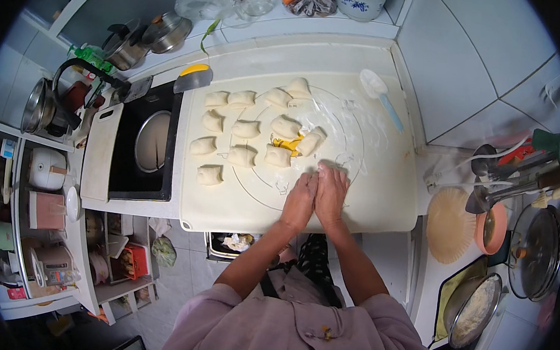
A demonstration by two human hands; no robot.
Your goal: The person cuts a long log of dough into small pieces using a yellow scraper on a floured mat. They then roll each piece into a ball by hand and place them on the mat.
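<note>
My left hand (pixel 299 202) and my right hand (pixel 331 195) are pressed side by side near the front of a cream kneading mat (pixel 382 198) printed with circles. Their fingers are bent and point away from me. Whatever may lie under or between them is hidden. Just beyond my fingertips, a dough piece (pixel 311 142) rests at a slant, close to another dough piece (pixel 278 155) and a yellow printed patch (pixel 287 143). Several more pale dough pieces (pixel 245 129) lie spread over the left half of the mat. Flour dusts the mat's right side.
A blue-handled scoop (pixel 390 113) with white powder lies at the back right. The dough scraper (pixel 193 77) sits by the black sink (pixel 128 163), which holds a metal bowl (pixel 152 141). At right are a glass lid (pixel 538 252) and a steel bowl of flour (pixel 476 311).
</note>
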